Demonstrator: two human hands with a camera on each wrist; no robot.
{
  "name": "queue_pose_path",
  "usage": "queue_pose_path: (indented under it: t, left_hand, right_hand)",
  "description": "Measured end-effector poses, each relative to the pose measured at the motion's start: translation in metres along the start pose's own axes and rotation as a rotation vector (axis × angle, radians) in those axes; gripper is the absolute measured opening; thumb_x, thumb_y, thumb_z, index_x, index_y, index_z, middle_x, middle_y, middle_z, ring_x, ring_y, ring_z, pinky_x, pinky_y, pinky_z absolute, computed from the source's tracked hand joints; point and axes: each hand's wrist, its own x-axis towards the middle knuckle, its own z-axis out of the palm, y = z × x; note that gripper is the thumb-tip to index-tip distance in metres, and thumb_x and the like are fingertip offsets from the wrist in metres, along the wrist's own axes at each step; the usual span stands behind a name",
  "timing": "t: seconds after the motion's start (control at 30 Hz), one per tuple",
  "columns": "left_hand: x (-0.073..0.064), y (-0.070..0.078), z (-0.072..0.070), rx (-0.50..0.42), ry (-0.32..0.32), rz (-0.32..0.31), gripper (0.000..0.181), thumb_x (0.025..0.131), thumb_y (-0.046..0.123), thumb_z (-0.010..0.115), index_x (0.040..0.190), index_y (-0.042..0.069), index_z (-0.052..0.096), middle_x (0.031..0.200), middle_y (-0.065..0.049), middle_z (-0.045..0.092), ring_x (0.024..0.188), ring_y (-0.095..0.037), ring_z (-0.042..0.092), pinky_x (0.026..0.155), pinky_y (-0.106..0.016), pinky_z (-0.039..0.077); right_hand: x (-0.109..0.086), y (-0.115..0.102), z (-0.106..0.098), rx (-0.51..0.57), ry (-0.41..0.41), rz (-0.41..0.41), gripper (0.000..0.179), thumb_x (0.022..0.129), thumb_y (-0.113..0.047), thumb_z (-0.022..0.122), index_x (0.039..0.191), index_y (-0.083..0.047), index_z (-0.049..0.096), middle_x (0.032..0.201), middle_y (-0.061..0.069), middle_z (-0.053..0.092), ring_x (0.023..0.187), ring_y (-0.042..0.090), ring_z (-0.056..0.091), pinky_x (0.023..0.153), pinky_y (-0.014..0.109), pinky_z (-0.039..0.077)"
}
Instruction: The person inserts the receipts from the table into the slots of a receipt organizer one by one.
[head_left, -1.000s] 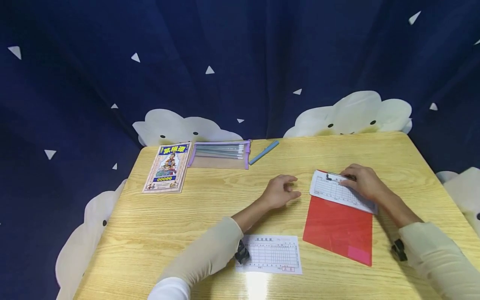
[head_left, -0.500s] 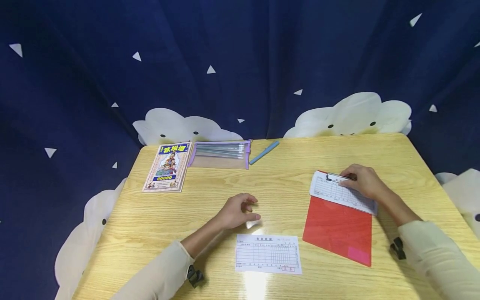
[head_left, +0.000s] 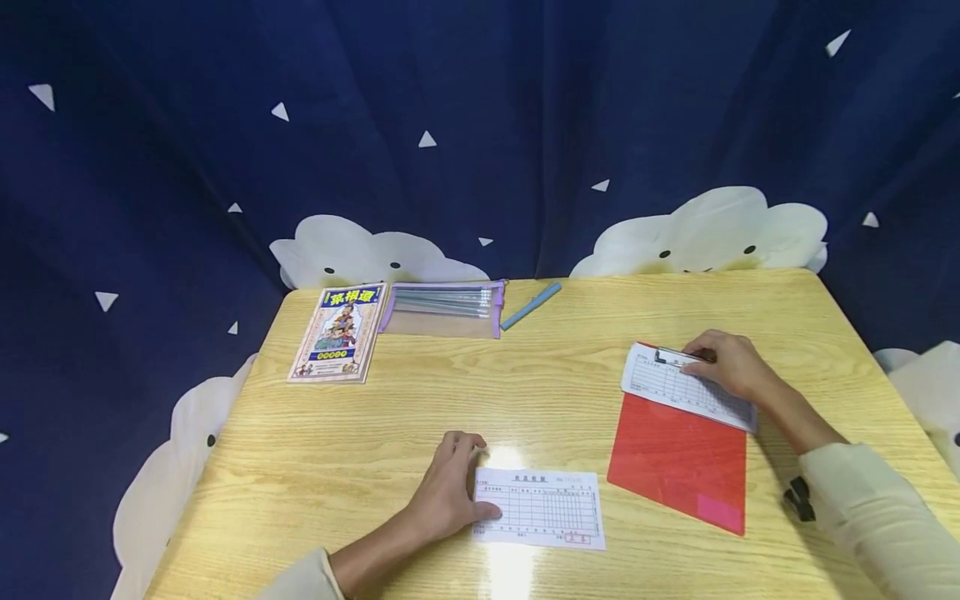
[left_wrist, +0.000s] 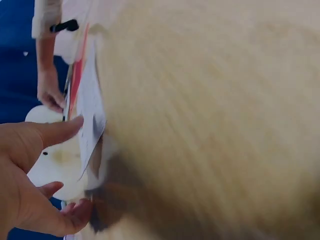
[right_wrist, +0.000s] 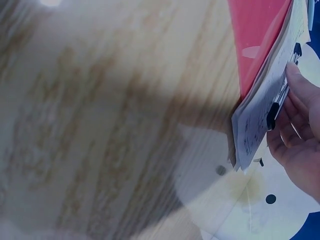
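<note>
A loose white receipt form (head_left: 543,508) lies on the wooden table near the front. My left hand (head_left: 444,493) is at its left edge, thumb over the paper and fingers spread apart beyond the edge. The left wrist view shows a wide gap between thumb and fingers, with the form's near edge a little raised. To the right, a red clipboard (head_left: 678,458) bears a stack of similar forms (head_left: 660,387) under its metal clip (head_left: 671,357). My right hand (head_left: 733,367) pinches the clip, thumb on top and fingers (right_wrist: 287,135) curled at the far side.
At the back left lies a booklet (head_left: 337,333) with a colourful cover. Beside it are a purple-edged clear pencil case (head_left: 442,325) holding pencils and a blue pen (head_left: 531,306). A dark blue curtain (head_left: 480,100) with clouds hangs behind the table.
My left hand has moved from beside the clipboard toward the front left, down to the loose form's left edge. My right hand stays on the clip.
</note>
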Motion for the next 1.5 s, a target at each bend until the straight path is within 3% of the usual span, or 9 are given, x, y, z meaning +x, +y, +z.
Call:
queue_pose_path:
  t: [0.2,0.3,0.5,0.67,0.83,1.0,1.2,1.5]
  left_hand:
    - [-0.005,0.003,0.007,-0.043,0.011,-0.012,0.063,0.061,0.003,0.085,0.113,0.007,0.050,0.125,-0.016,0.040,0.102,-0.024,0.050,0.087,-0.040,0.050]
    - [-0.007,0.002,0.009,-0.069,0.009,-0.015,0.054,0.063,0.000,0.083,0.107,0.008,0.053,0.121,-0.013,0.042,0.099,-0.021,0.051,0.085,-0.034,0.051]
    - [-0.012,-0.003,0.014,-0.171,0.027,0.008,0.031,0.069,-0.002,0.078,0.093,0.007,0.059,0.098,-0.005,0.050,0.079,-0.010,0.046,0.067,-0.018,0.045]
    - [-0.016,-0.005,0.019,-0.208,0.061,0.041,0.026,0.073,-0.006,0.073,0.098,-0.001,0.064,0.083,-0.004,0.054,0.069,-0.004,0.046,0.061,-0.015,0.045]
    - [-0.017,-0.004,0.018,-0.225,0.083,0.034,0.029,0.080,-0.006,0.067,0.108,-0.003,0.063,0.092,-0.006,0.061,0.076,-0.003,0.052,0.065,-0.015,0.050]
    - [-0.014,-0.002,0.013,-0.211,0.141,0.041,0.024,0.084,-0.004,0.064,0.108,-0.002,0.065,0.097,-0.008,0.065,0.078,-0.005,0.055,0.065,-0.015,0.051]
    - [-0.006,0.002,0.001,-0.240,0.185,-0.001,0.031,0.078,-0.005,0.069,0.108,-0.002,0.064,0.096,-0.009,0.062,0.079,-0.011,0.054,0.067,-0.016,0.052]
    - [0.014,0.015,-0.031,-0.318,0.256,-0.031,0.034,0.077,-0.007,0.071,0.109,0.002,0.065,0.110,-0.009,0.064,0.082,-0.016,0.059,0.071,-0.018,0.055]
  right_hand:
    - [0.000,0.000,0.001,0.009,-0.003,0.008,0.028,0.079,-0.016,0.075,0.102,0.000,0.068,0.097,0.017,0.065,0.087,0.027,0.060,0.074,0.039,0.046]
    - [-0.001,0.000,0.001,0.010,-0.003,0.008,0.029,0.079,-0.016,0.075,0.102,0.000,0.068,0.098,0.017,0.065,0.088,0.028,0.060,0.075,0.040,0.046]
    - [-0.001,0.000,0.002,0.013,-0.009,0.013,0.030,0.079,-0.016,0.075,0.103,0.001,0.068,0.100,0.019,0.065,0.090,0.031,0.060,0.078,0.046,0.047]
    - [-0.001,0.002,0.004,0.012,-0.024,0.037,0.030,0.081,-0.016,0.073,0.105,0.001,0.067,0.102,0.019,0.064,0.092,0.031,0.059,0.080,0.047,0.047]
    - [-0.001,0.002,0.003,0.007,-0.009,0.023,0.030,0.080,-0.015,0.074,0.104,0.001,0.067,0.102,0.019,0.064,0.092,0.032,0.060,0.080,0.048,0.047]
    - [-0.002,0.002,0.003,0.008,0.006,0.013,0.030,0.079,-0.015,0.075,0.103,0.001,0.068,0.100,0.019,0.065,0.091,0.032,0.061,0.079,0.047,0.047]
    - [-0.002,0.002,0.003,0.016,0.000,0.028,0.030,0.080,-0.015,0.074,0.104,0.002,0.067,0.102,0.020,0.064,0.093,0.033,0.060,0.081,0.049,0.048]
    - [-0.002,0.001,0.002,0.017,-0.010,0.036,0.029,0.080,-0.014,0.074,0.104,0.001,0.067,0.102,0.020,0.064,0.092,0.032,0.060,0.080,0.047,0.047]
